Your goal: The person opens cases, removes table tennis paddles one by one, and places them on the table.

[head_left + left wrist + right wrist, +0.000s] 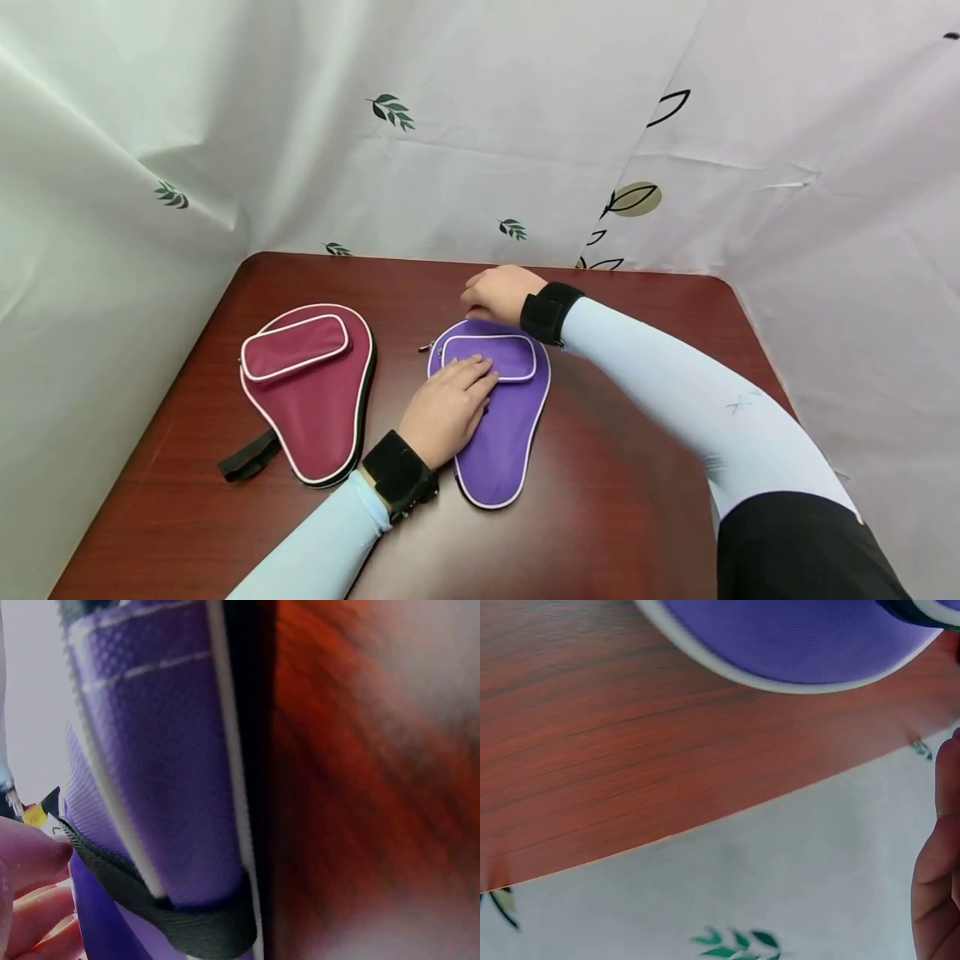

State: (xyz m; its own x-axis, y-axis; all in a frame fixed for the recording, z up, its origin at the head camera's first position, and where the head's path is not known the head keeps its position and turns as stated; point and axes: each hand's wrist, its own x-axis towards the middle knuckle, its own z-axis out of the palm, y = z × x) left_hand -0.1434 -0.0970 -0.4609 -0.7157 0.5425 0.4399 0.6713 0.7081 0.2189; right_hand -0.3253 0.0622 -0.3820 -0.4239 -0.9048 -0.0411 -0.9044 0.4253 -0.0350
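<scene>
A purple paddle-shaped case (498, 454) with white piping and a small front pocket lies flat on the table, its round end away from me. My left hand (447, 408) rests on its front, fingers stretched over the lower part of the pocket. In the left wrist view, the purple side (161, 765) of the case shows with a black strap (202, 930) across it. Bent at the wrist, my right hand (498, 293) is at the case's far rounded edge, fingers turned down. Whether its fingertips pinch anything I cannot tell. A zipper pull (426, 347) sticks out at the upper left edge.
A dark red case (318, 408) of the same shape lies to the left, its black strap (251, 456) on the table. The brown wooden table (600, 500) ends at a white leaf-patterned cloth (450, 167) hanging behind and at both sides.
</scene>
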